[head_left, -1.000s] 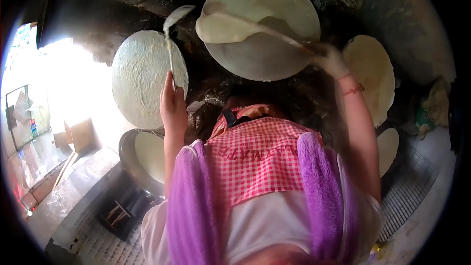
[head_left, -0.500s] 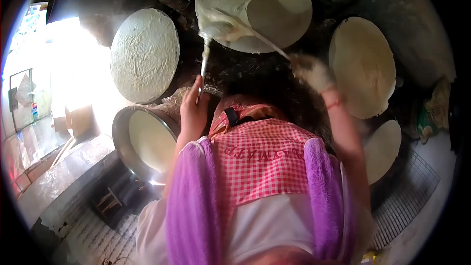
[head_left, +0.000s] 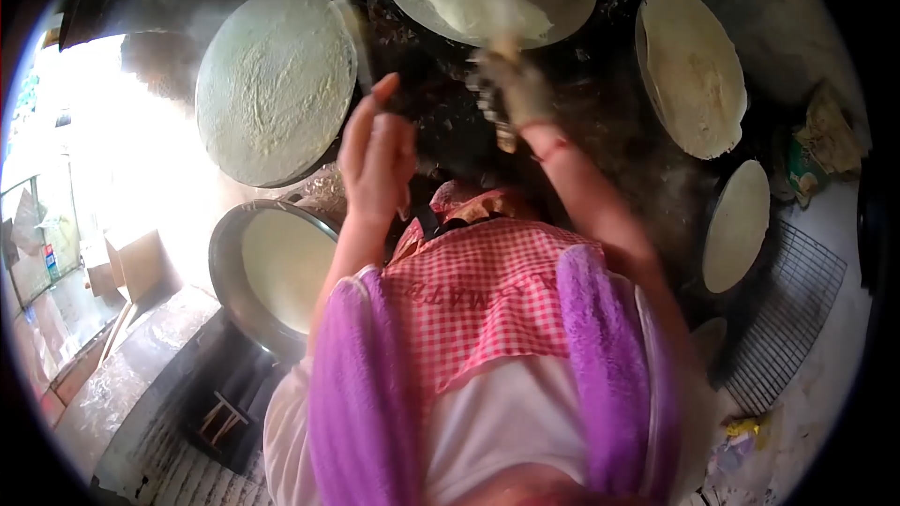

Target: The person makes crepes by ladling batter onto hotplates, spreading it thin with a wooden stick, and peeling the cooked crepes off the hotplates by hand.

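Observation:
My left hand (head_left: pixel 377 155) is closed around the handle of a metal ladle (head_left: pixel 356 33), whose bowl end is blurred at the top of the view. On my right hand (head_left: pixel 517 89) is a worn work glove. That hand grips a light wooden spreader (head_left: pixel 500 0), smeared by motion, over the far round griddle (head_left: pixel 574 14). White batter (head_left: pixel 459 5) coats part of this griddle, leaving a darker bare patch. Left of my left hand, another round griddle (head_left: pixel 272 89) carries a full pale layer of batter.
A metal pot (head_left: pixel 225 267) of pale batter stands at my left elbow. On the right are a griddle with a browning flatbread (head_left: pixel 694 75), a smaller pale round (head_left: pixel 739 227) and a wire rack (head_left: pixel 787 309). A cardboard box (head_left: pixel 145 248) sits far left.
The ladle has swung away from the far griddle, up and to the left. My right hand has moved left with the spreader, now pointing away from me. The whole view has shifted.

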